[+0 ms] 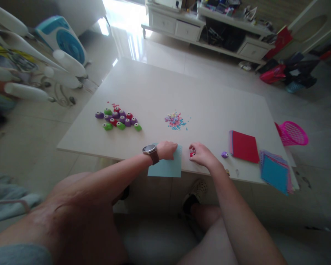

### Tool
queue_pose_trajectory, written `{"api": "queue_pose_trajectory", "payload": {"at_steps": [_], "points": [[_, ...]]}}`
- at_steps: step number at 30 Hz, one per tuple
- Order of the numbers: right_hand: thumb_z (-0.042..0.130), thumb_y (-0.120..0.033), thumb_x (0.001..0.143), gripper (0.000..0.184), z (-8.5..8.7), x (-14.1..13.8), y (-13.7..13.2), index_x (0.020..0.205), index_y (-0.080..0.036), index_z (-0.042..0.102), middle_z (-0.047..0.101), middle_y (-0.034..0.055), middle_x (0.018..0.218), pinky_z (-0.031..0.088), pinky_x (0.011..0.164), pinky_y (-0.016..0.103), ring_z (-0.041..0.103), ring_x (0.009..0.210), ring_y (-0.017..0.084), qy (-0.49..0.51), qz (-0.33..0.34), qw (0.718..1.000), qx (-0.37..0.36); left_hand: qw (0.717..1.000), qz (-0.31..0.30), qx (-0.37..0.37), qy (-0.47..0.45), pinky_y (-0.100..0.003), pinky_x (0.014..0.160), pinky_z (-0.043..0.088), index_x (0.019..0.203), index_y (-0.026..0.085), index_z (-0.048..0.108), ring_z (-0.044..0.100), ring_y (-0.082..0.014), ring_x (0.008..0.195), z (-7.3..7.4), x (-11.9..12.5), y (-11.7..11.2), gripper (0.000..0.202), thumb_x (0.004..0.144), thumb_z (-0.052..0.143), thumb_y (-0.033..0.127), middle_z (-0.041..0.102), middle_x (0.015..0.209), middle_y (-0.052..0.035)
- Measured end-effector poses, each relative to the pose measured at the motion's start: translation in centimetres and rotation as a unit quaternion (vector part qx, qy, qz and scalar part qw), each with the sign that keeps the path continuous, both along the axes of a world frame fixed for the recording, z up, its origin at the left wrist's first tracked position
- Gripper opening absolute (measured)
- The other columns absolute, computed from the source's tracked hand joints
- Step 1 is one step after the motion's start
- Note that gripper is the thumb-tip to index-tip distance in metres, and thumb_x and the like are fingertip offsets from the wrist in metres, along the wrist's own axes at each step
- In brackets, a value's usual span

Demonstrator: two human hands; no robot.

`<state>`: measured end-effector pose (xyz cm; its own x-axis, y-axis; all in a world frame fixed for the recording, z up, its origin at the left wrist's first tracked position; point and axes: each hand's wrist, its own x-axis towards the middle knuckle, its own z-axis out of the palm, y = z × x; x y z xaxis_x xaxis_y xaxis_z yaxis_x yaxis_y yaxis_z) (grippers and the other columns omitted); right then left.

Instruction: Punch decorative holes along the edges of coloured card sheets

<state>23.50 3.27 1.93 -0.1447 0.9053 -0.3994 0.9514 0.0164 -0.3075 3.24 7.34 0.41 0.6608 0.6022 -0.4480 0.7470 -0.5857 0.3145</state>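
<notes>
A light blue sheet of paper (165, 169) lies at the table's near edge and partly hangs over it. My left hand (167, 149), a watch on its wrist, is closed with its fingers on the paper's upper right part, holding it against the table. Small holes show along the paper's right edge. To the right of the sheet, my right hand (200, 154) has its fingers closed around a red craft punch (192, 154) on the table. A purple craft punch (224, 155) sits apart, further right.
Several green, purple and red craft punches (120, 125) stand grouped on the left of the white table (154, 81). Tiny paper cutouts (175, 121) lie heaped in the middle. Red paper (245, 146) and blue paper (274, 173) are stacked at the right, near a pink basket (294, 133).
</notes>
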Motion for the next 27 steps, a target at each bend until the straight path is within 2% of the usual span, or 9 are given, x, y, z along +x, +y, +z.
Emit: {"api": "queue_pose_trajectory", "payload": {"at_steps": [4,8,10,13,16,19,22,24,27], "points": [[0.058,-0.005,0.077,0.024,0.1,-0.1,-0.3,0.096,-0.017,0.066,0.070,0.0093,0.098,0.043,0.075,0.027,0.062,0.087,0.019,-0.023,0.004,1.000,-0.004,0.999,0.015,0.004,-0.031,-0.033,0.087,0.054,0.105,0.017,0.066,0.068,-0.0267,0.107,-0.6,0.0,0.2,0.031,0.080,0.074,0.032,0.072,0.112,-0.0119],[0.059,-0.007,0.077,0.022,0.2,-0.6,0.3,0.096,-0.017,0.062,0.069,0.0068,0.097,0.043,0.075,0.026,0.060,0.084,0.017,0.058,-0.012,0.997,0.059,0.988,0.071,-0.021,-0.134,-0.034,0.087,0.054,0.112,0.017,0.061,0.067,-0.0247,0.103,-0.2,0.5,0.9,0.036,0.079,0.069,0.026,0.070,0.114,-0.0110],[0.063,-0.009,0.076,0.023,0.3,-1.1,0.6,0.097,-0.018,0.062,0.068,0.0052,0.096,0.044,0.074,0.026,0.060,0.082,0.016,0.114,-0.021,0.990,0.079,0.965,0.123,-0.105,-0.208,-0.033,0.082,0.055,0.115,0.016,0.058,0.068,-0.0222,0.100,0.5,1.1,1.3,0.040,0.079,0.068,0.028,0.070,0.113,-0.0096],[0.066,-0.011,0.077,0.022,0.6,-2.0,0.9,0.096,-0.020,0.062,0.069,0.0041,0.097,0.046,0.075,0.026,0.062,0.084,0.016,0.188,-0.019,0.976,0.108,0.902,0.199,-0.248,-0.293,-0.028,0.070,0.055,0.109,0.016,0.055,0.069,-0.0176,0.089,1.2,1.9,1.6,0.029,0.086,0.061,0.033,0.071,0.105,-0.0080],[0.069,-0.014,0.078,0.020,0.7,-2.7,0.7,0.095,-0.020,0.061,0.069,0.0039,0.097,0.049,0.077,0.027,0.064,0.086,0.017,0.256,-0.007,0.959,0.123,0.874,0.250,-0.274,-0.314,-0.024,0.063,0.052,0.100,0.016,0.054,0.067,-0.0142,0.079,1.3,2.2,1.5,0.021,0.087,0.064,0.028,0.071,0.093,-0.0063],[0.075,-0.019,0.078,0.029,0.6,-2.7,0.4,0.103,-0.020,0.062,0.066,0.0055,0.103,0.052,0.080,0.030,0.064,0.091,0.018,0.268,-0.001,0.953,0.140,0.893,0.245,-0.235,-0.296,-0.024,0.064,0.051,0.098,0.015,0.057,0.067,-0.0139,0.077,1.3,1.0,1.9,0.020,0.084,0.068,0.025,0.072,0.090,-0.0051],[0.077,-0.020,0.078,0.040,0.3,-2.2,0.0,0.114,-0.021,0.060,0.062,0.0070,0.112,0.052,0.085,0.033,0.062,0.095,0.019,0.235,0.016,0.958,0.165,0.952,0.199,-0.082,-0.219,-0.027,0.070,0.051,0.099,0.016,0.063,0.067,-0.0172,0.083,1.9,-1.6,3.3,0.027,0.075,0.075,0.020,0.073,0.093,-0.0052],[0.074,-0.017,0.079,0.038,0.0,-1.8,-0.2,0.114,-0.021,0.060,0.061,0.0072,0.114,0.051,0.086,0.033,0.061,0.096,0.019,0.213,0.024,0.962,0.170,0.974,0.165,0.025,-0.152,-0.028,0.076,0.050,0.101,0.016,0.066,0.067,-0.0186,0.088,2.3,-3.7,4.2,0.030,0.072,0.071,0.011,0.073,0.095,-0.0056],[0.069,-0.013,0.082,0.029,-0.4,-1.4,-0.3,0.109,-0.020,0.061,0.062,0.0068,0.110,0.049,0.088,0.033,0.061,0.097,0.019,0.179,0.041,0.970,0.159,0.984,0.156,0.075,-0.050,-0.028,0.075,0.047,0.104,0.016,0.068,0.066,-0.0205,0.090,2.6,-6.4,5.1,0.033,0.074,0.062,0.006,0.073,0.096,-0.0072]]}}
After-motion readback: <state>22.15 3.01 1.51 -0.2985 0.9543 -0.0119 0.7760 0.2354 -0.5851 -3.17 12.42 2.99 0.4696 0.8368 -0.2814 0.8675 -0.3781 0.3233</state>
